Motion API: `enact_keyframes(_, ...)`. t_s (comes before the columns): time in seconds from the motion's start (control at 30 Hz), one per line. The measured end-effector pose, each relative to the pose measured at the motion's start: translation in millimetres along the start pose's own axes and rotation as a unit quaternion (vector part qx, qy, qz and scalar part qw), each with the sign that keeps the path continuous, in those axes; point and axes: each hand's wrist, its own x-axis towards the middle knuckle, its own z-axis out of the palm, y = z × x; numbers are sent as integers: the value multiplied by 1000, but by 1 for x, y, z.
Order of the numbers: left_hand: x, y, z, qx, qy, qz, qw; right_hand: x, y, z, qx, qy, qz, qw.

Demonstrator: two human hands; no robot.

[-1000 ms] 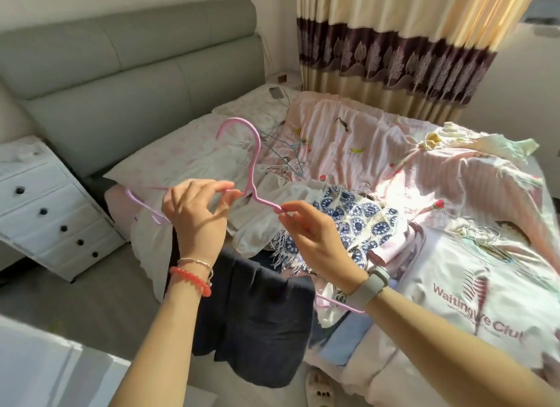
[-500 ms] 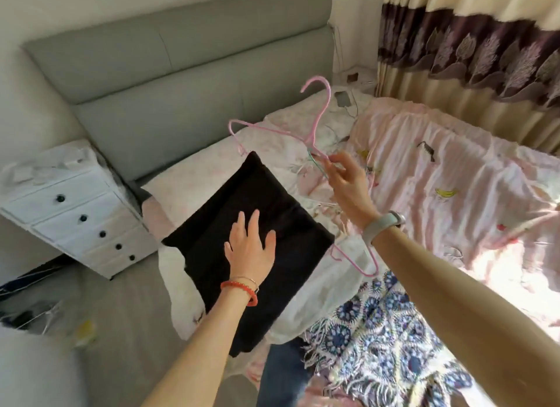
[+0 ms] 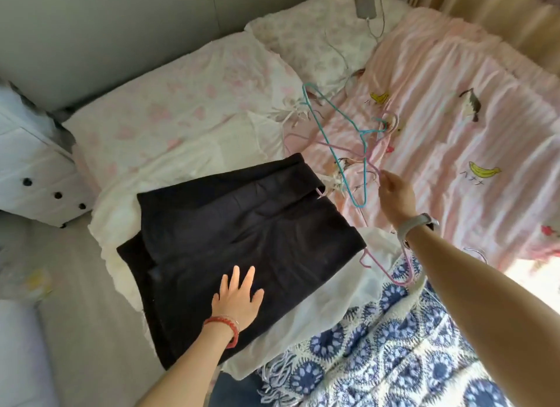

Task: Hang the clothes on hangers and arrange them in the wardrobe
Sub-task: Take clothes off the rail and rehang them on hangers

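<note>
A black garment [image 3: 242, 224] lies flat on the bed, draped over a pink hanger [image 3: 404, 277] whose shoulder loop sticks out at its right side. My left hand [image 3: 239, 297] rests flat on the garment's near part with fingers spread. My right hand [image 3: 395, 196] reaches over the pink striped duvet [image 3: 469, 103] and pinches the pink hanger near its neck. Beside that hand a teal hanger [image 3: 331, 133] lies tangled with other thin hangers. The hanger's bar is hidden under the garment.
A white garment [image 3: 333, 309] and a blue patterned cloth [image 3: 394, 346] lie near me on the bed. Floral pillows [image 3: 169, 112] sit against the grey headboard. A white nightstand [image 3: 30, 170] stands at left. A phone [image 3: 365, 0] on a cable lies at the far pillow.
The black garment on its pink hanger went from held up in both hands to lying flat on the bed. My left hand let go and now lies flat on it; my right hand lowered.
</note>
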Motion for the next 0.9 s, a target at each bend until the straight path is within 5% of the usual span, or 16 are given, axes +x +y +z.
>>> enact_keyframes(0.27,5,-1,-5,-13,5,5,1000,-17,31,22,-166,-120,91,975)
enact_keyframes(0.53,-48,-25,-50,88,207,4,974,-112,-48,39,-90,-162,-77,980)
enact_keyframes(0.9,-272,-143,58,-99,322,-105,936,-376,-133,65,-67,-320,-260,909)
